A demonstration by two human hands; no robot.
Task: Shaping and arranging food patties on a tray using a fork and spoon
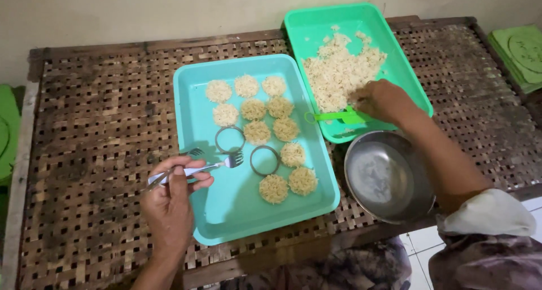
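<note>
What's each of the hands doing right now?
Left hand: closed on a fork.
Right hand: in the noodles, by the green scoop; grip cannot be told.

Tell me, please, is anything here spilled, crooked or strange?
Nothing serious stands out. The green tray lies at a slant beside the straighter blue tray, and a few loose noodle bits lie scattered near the green scoop instead of in the pile. The noodle rounds sit in tidy rows.

The left hand [172,202] is raised with its back toward the camera, fingers curled and thumb pressed against the forefinger in a pinch. The right hand [383,101] reaches forward and inward, fingers bent downward, its forearm bare below a pushed-up sleeve.
</note>
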